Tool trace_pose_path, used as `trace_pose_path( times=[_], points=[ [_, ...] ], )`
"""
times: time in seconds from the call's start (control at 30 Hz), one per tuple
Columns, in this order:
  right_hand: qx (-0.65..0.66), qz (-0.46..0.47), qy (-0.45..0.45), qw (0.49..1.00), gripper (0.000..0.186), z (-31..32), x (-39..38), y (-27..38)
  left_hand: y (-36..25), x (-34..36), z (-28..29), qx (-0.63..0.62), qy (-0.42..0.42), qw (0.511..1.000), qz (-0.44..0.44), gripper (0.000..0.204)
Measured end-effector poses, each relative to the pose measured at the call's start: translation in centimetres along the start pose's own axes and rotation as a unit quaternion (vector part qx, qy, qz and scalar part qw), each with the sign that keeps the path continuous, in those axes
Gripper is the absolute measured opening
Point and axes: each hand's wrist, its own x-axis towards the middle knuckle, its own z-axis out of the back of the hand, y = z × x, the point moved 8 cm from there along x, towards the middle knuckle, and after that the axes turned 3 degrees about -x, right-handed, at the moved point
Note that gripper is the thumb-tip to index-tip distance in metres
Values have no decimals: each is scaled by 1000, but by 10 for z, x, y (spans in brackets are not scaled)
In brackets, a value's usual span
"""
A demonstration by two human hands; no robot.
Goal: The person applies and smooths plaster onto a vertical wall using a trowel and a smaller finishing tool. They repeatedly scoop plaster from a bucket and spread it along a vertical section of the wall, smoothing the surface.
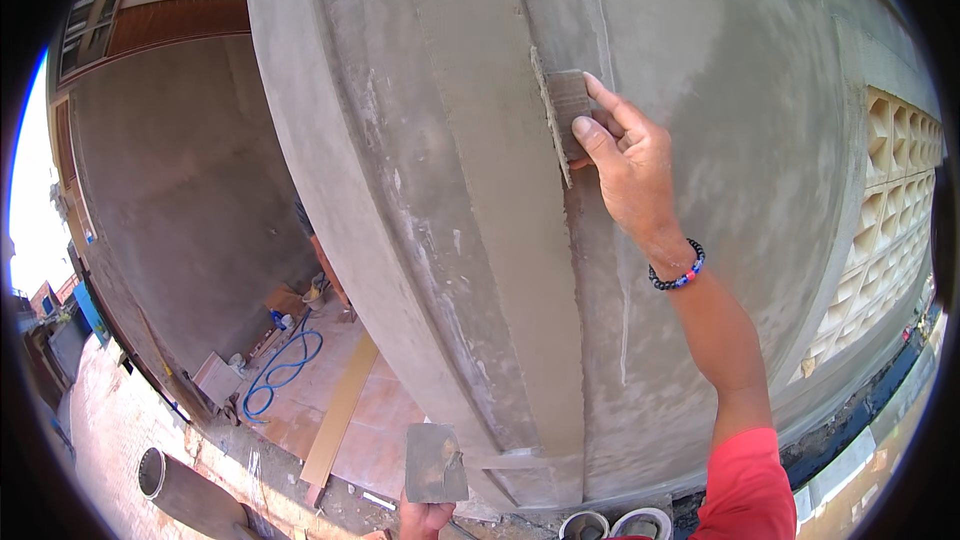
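Wall (745,200); board (434,460) partly hides left grip (427,517).

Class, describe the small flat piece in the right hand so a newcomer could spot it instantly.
On the big grey wall, find the smooth vertical plaster band running down the middle. At its right edge, high up, the right hand pinches a small, flat, brownish-grey piece. Unlike the grey plate in the left hand below, it sits beside a rough ridge.

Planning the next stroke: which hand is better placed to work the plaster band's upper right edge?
Probably the right hand: it holds a small flat tool at the plaster band's right edge. The left hand is much lower, holding a grey board.
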Motion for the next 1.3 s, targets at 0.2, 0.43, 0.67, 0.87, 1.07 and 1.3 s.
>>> trace_pose_path(
  times=[0.2, 0.43, 0.67, 0.87, 1.07, 1.3],
  points=[
    [-103, 53, -19, 993, 41, 35, -10, 26, 15, -1, -25, 23, 29, 999, 25, 37],
    [-456, 417, 22, 786, 38, -17, 67, 114, 18, -10, -35, -6, 10, 1000, -9, 35],
    [-455, 385, 204, 776, 42, -28, -18, 58, 16, -17, -12, -30, -13, 999, -15, 35],
    [-395, 443, 84, 800, 36, -10, 33, 106, 6, -14, -13, -10, 1, 999, -30, 36],
    [-402, 471, 59, 783, 31, -31, 151, 159, 20, -9, -25, -29, 3, 999, -19, 36],
    [-423, 472, 169, 755, 34, -39, 106, 113, 25, -6, -3, -14, -5, 1000, -20, 35]
  ],
)
